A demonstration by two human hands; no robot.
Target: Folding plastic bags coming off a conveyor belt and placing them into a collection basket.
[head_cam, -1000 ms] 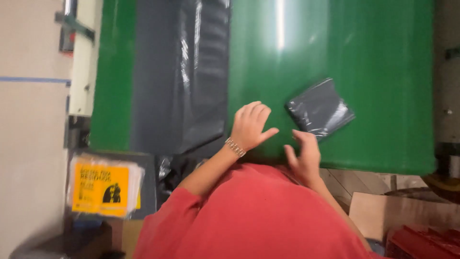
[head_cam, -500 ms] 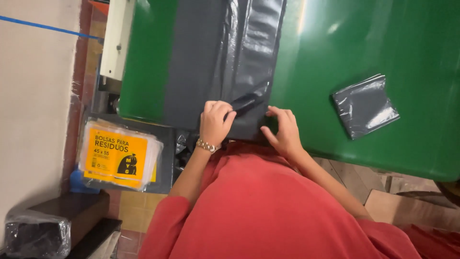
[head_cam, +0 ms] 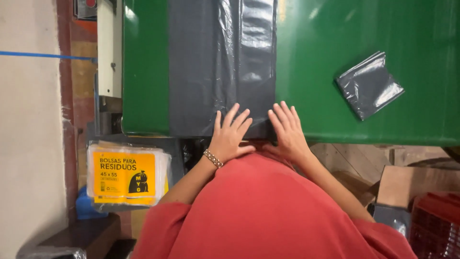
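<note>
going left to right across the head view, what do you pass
stack of yellow-labelled packets → left hand → right hand → folded grey bag → red crate

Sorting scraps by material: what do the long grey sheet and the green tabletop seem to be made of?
Grey sheet: thin plastic film, probably polyethylene, semi-glossy; it wrinkles and catches streaky highlights. Green tabletop: smooth, slightly shiny, maybe painted or laminated; the base material cannot be told.
</note>
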